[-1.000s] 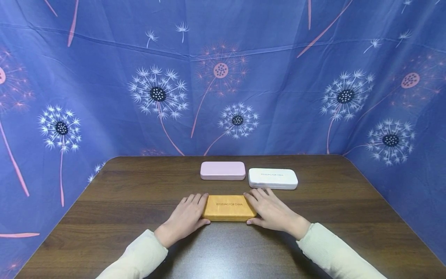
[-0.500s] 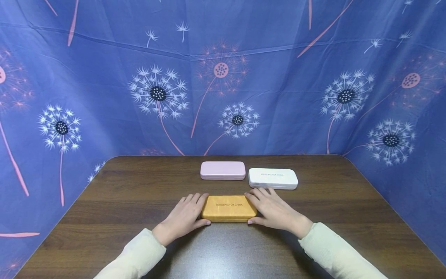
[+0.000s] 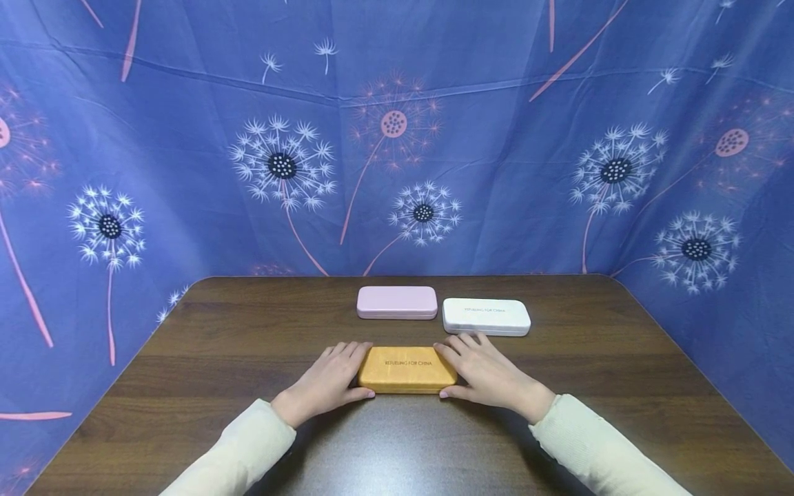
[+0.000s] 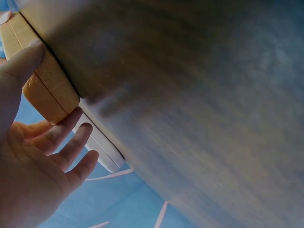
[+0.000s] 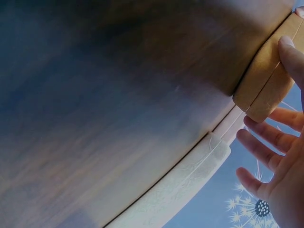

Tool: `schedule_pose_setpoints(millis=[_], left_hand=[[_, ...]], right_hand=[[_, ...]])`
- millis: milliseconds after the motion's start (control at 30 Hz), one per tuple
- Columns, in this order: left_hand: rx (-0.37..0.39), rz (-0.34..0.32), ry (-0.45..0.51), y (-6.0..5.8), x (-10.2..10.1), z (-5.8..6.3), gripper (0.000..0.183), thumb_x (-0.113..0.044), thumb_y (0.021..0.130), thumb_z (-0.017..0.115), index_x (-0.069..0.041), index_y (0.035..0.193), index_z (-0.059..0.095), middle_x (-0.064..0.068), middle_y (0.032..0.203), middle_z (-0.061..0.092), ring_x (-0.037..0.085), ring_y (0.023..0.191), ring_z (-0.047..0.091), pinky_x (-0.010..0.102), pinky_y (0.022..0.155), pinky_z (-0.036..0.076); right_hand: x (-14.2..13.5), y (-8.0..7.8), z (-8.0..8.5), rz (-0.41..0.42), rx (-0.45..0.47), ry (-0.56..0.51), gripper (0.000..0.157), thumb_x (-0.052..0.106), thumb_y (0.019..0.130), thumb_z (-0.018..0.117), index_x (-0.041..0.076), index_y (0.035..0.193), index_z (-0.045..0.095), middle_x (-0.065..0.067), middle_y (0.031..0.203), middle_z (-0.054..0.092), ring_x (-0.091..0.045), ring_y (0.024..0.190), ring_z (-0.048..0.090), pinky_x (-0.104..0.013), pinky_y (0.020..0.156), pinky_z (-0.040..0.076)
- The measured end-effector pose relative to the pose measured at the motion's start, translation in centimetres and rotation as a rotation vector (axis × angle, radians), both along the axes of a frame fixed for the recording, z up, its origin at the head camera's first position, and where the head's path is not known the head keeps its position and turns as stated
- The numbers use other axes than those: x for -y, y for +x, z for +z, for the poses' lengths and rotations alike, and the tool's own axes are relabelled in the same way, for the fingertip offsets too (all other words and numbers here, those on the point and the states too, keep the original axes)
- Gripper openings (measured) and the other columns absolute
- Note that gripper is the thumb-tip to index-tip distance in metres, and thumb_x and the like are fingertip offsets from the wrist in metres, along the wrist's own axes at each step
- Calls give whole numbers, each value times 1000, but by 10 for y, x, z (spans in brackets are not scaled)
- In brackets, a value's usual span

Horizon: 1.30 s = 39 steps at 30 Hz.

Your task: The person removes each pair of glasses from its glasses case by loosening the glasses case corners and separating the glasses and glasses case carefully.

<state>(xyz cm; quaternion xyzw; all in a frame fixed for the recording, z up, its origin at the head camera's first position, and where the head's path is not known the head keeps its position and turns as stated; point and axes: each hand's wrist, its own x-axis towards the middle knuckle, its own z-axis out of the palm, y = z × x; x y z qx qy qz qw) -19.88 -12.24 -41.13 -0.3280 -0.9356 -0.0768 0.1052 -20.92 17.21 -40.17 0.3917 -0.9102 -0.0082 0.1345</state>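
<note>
A yellow glasses case [image 3: 408, 372] with printed lettering on its closed lid lies flat on the table in the head view. My left hand [image 3: 329, 382] holds its left end, thumb at the front edge and index finger toward the back corner. At the opposite end my right hand [image 3: 490, 375] grips it in the same way. The left wrist view shows the thumb pressed on the front side of the yellow case [image 4: 50, 90], the other fingers spread past its end. In the right wrist view, the thumb likewise touches the case's front [image 5: 266, 71], near the seam.
Behind the yellow case lie a closed pink case [image 3: 397, 302] and, to its right, a closed white case [image 3: 486, 317] with lettering, just beyond my right fingertips. The brown wooden table [image 3: 248, 324] ends at a blue dandelion-print curtain [image 3: 496, 207].
</note>
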Motion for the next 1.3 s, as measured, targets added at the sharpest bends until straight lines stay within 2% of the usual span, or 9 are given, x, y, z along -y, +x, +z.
schedule_pose_setpoints(millis=[267,500,1000,1300], left_hand=[[-3,-14,6,-3,-1,-1,75,-49,73,70,0,124,45,11,111,58,23,100,55,39,87,45],[-8,-26,11,-4,-1,0,75,-46,72,72,1,124,44,12,112,58,24,102,55,39,88,45],[-36,-4,-10,-2,-2,2,76,-46,70,74,0,123,44,11,113,59,24,99,55,40,84,46],[-25,10,-12,-1,-3,5,76,-46,68,75,-1,122,45,10,113,59,24,100,55,40,84,46]], right_hand=[[1,-1,1,23,-16,-17,74,58,73,64,6,124,52,-8,116,57,-25,111,51,-50,93,39],[2,-5,5,46,-6,-39,72,57,69,68,7,119,56,-7,113,59,-26,109,53,-48,91,40],[2,-9,7,35,-4,-55,69,57,66,70,11,116,59,-3,107,61,-24,104,55,-45,92,41],[1,-10,10,32,45,-95,65,54,67,70,17,119,56,0,107,62,-23,102,56,-46,91,42]])
